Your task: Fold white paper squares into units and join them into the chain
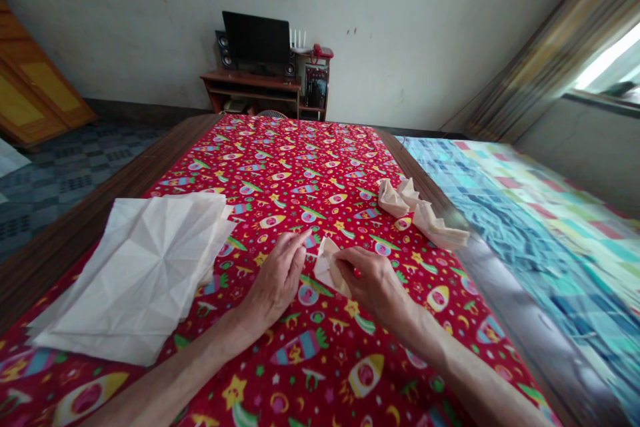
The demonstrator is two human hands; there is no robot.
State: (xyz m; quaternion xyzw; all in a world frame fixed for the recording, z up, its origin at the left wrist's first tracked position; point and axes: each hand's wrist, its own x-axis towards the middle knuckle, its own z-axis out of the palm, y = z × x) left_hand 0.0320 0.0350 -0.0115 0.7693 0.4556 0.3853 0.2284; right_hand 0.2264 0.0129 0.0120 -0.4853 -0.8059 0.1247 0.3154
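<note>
In the middle of the red patterned cloth (280, 213), a small folded piece of cream paper (327, 267) is pinched between the thumb and fingers of my right hand (373, 277). My left hand (280, 270) rests on its edge just left of that paper, a small gap between them. Its fingers are stretched forward, and nothing shows in it. Farther left lies a stack of creased cream paper sheets (145, 260), the top one marked with fold lines fanning from its centre. Several folded paper pieces (433, 223) sit to the right, near the table's edge.
The cloth covers a dark wooden table (190, 130). On the right is a bed with a blue checked cover (480, 213). A desk (250, 83) with a monitor (257, 40) and a red telephone (323, 51) stands against the far wall.
</note>
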